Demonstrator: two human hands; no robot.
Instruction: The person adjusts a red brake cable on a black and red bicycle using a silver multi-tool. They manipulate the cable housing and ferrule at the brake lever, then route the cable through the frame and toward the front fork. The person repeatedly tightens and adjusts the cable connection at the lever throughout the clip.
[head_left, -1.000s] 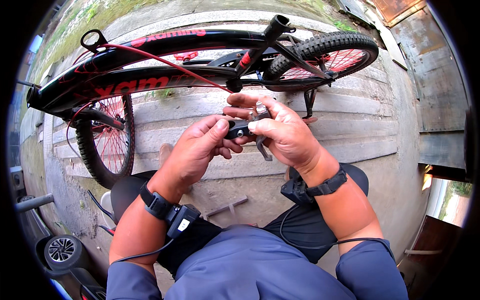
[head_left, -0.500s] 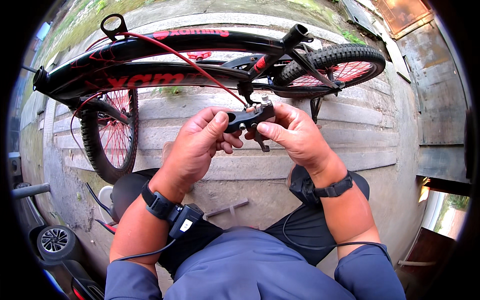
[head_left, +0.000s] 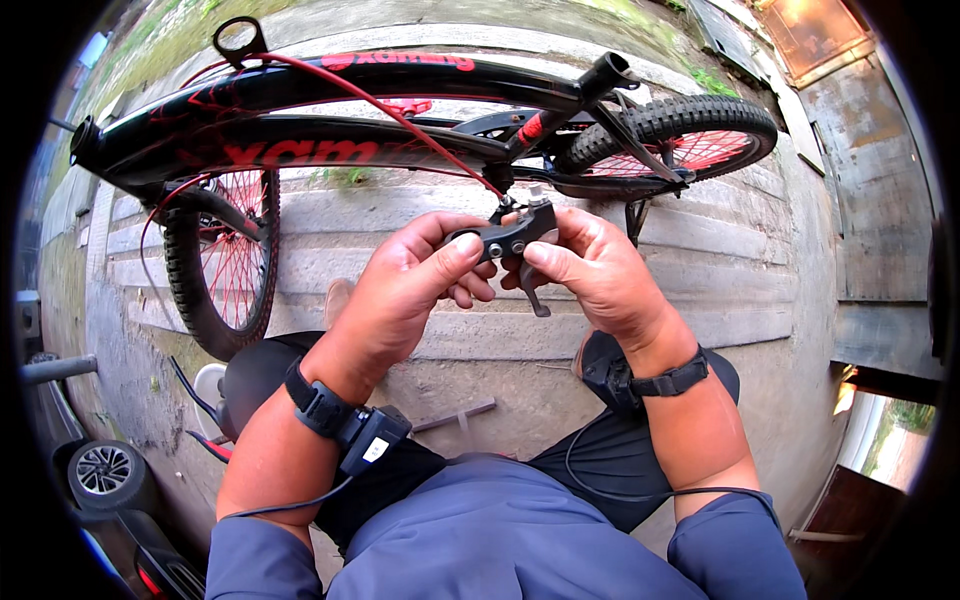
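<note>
Between my two hands is a black bicycle brake lever (head_left: pixel 508 240) with a silver bolt-like piece on top and its lever blade hanging down. My left hand (head_left: pixel 405 275) is closed on the clamp end, thumb on top. On the other end, my right hand (head_left: pixel 602 275) pinches the lever body between thumb and fingers. A red cable (head_left: pixel 395 118) runs from the bicycle frame (head_left: pixel 440 92) down to the brake lever; the exact joint is partly hidden by the lever and fingers.
Beyond my hands the black and red bicycle stands with its front wheel (head_left: pixel 180 275) at left and rear wheel (head_left: pixel 665 125) at right. Concrete slabs (head_left: pixel 700 262) lie beneath it. A metal bar piece (head_left: pixel 455 415) is on the ground near my legs. A car wheel (head_left: pixel 103 470) shows at lower left.
My left thumb has slid right along the clamp, covering more of it. The brake lever has turned slightly, its blade pointing further down. The bicycle appears shifted a little to the right.
</note>
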